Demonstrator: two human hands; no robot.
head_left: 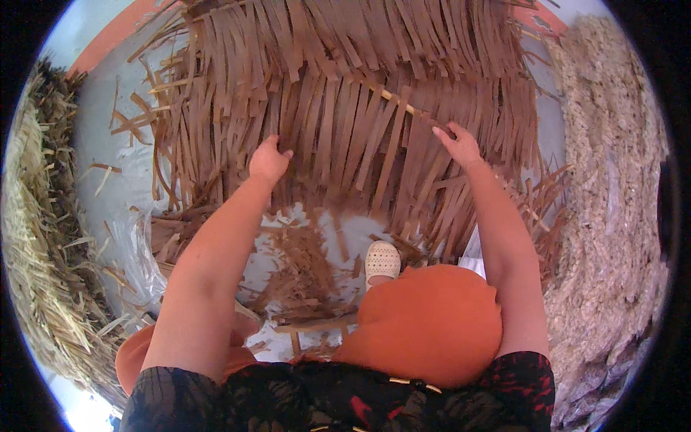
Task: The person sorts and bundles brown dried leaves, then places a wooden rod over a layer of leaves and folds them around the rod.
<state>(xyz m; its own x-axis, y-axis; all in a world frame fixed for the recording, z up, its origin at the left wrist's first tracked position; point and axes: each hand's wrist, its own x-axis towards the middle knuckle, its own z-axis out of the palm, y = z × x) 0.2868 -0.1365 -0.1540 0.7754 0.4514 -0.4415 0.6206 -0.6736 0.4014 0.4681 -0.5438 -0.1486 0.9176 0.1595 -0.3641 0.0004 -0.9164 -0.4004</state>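
A wide layered panel of brown leaf strips (pixel 338 137) lies ahead of me, with a pale stick (pixel 392 98) showing across its upper middle. My left hand (pixel 271 160) is at the left middle of the panel, thumb apart from the partly curled fingers, fingertips at the strips. My right hand (pixel 459 147) is farther right, near the lower end of the visible stick, thumb and forefinger spread over the strips. I cannot make out anything held in either hand.
Loose brown scraps (pixel 295 273) lie on the pale floor (pixel 101 180) below the panel, by my sandal (pixel 381 259). Pale dried thatch is piled along the left (pixel 39 216) and right (pixel 604 216). A crumpled clear plastic sheet (pixel 137 245) lies at the left.
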